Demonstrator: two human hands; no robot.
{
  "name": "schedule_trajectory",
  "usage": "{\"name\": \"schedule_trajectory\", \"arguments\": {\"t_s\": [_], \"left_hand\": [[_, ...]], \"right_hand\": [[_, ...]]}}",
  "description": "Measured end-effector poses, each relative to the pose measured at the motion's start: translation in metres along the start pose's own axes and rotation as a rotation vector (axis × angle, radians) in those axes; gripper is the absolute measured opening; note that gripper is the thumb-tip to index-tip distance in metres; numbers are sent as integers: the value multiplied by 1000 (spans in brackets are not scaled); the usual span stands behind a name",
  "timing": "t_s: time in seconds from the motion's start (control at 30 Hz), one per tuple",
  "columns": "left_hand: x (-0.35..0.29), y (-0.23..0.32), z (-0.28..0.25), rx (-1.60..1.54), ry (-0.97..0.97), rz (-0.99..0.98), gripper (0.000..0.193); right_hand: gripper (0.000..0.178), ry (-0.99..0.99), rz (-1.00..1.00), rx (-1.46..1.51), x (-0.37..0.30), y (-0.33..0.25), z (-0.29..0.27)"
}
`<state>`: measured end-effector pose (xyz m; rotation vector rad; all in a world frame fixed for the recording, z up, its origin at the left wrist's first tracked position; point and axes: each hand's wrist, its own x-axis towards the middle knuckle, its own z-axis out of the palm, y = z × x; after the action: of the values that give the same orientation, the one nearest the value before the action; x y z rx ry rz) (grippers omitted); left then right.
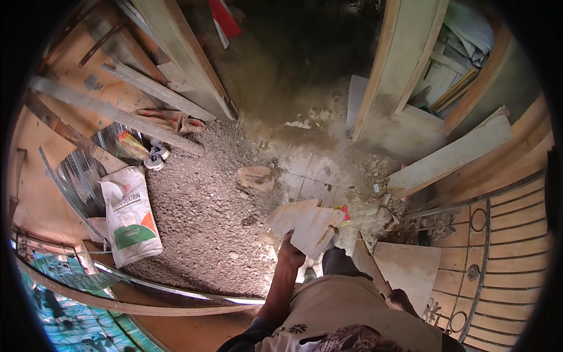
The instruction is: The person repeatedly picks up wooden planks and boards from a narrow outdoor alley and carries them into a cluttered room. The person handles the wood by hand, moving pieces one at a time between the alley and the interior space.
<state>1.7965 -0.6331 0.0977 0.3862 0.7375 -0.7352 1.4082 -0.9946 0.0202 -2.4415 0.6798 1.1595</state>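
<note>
My left hand [291, 252] is closed on the near edge of a pale, broken plywood piece [305, 226] with jagged, splintered ends. It is held out in front of my body, above the tiled floor. Low on the right side, my right hand [401, 300] is closed around the lower end of a narrow wooden board [369, 261], which slants up and to the left. Part of that hand's fingers is hidden. Beside the board is a flat, pale square panel [406, 270]. A red and yellow wrapper [343, 215] shows just past the plywood.
Gravelly rubble [205, 234] covers the floor at left. A white sack [130, 217], shoes [156, 157] and leaning planks [126, 114] stand along the left side. Ahead is a doorway with a wooden frame [378, 70]. A long board [454, 152] and a metal grille [487, 258] are at right.
</note>
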Motion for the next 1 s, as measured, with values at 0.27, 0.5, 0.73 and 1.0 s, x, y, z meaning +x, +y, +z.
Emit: {"name": "schedule_trajectory", "arguments": {"t_s": [0.27, 0.5, 0.73, 1.0], "left_hand": [[44, 47, 140, 120, 61, 161, 49], [132, 78, 219, 321, 45, 52, 50], [256, 162, 167, 1728, -294, 530, 28], [263, 120, 284, 727, -191, -73, 26]], "right_hand": [[26, 29, -154, 161, 163, -8, -101], [28, 596, -233, -207, 316, 51, -151], [30, 30, 81, -153, 297, -42, -420], [30, -80, 399, -182, 280, -37, -550]]}}
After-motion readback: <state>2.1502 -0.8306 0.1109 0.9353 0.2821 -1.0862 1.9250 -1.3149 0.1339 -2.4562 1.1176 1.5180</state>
